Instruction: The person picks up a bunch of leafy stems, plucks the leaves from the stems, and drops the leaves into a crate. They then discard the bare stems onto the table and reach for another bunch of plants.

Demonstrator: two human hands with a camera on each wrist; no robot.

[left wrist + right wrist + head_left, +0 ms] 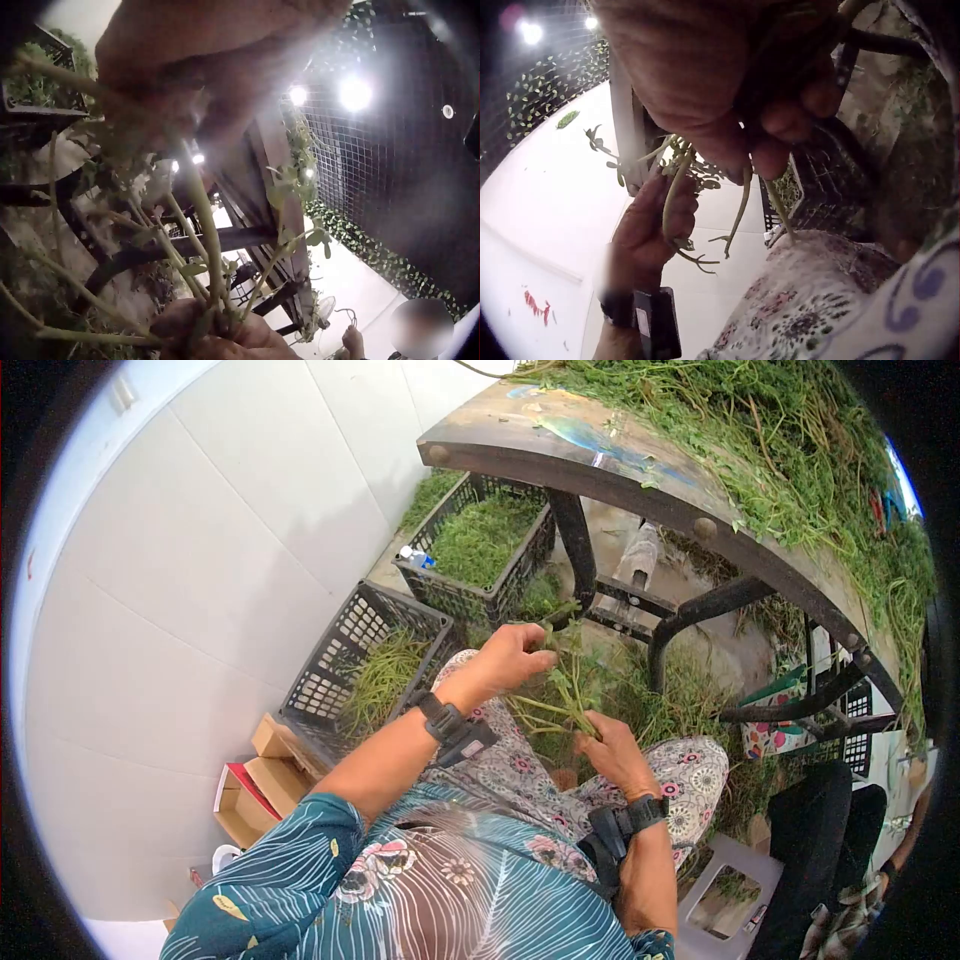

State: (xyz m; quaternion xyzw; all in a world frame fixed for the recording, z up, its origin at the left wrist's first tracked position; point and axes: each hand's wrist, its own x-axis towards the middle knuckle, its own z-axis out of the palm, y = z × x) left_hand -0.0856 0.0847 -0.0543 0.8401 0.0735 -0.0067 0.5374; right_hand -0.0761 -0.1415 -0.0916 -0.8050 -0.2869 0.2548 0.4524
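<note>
Several green leafy stems (568, 695) stand up from the right hand (614, 752), whose fingers and thumb pinch them near their lower ends. The left hand (512, 658) is at the upper leafy part, thumb and fingers curled close together round a stem. In the left wrist view the left hand (202, 60) is large at the top, and the stems (206, 214) run down to the right hand (225, 334). The right wrist view has the right hand (705, 82) above, with stem ends (676, 202) hanging below it and the left hand (654, 221) behind.
A black crate (330, 650) of long stems stands left of the knees, another crate (490, 603) of greens behind it. A table (690, 455) heaped with greens (800, 440) curves overhead on black legs. Loose greens (690, 695) cover the floor. A grey stool (735, 875) is at right.
</note>
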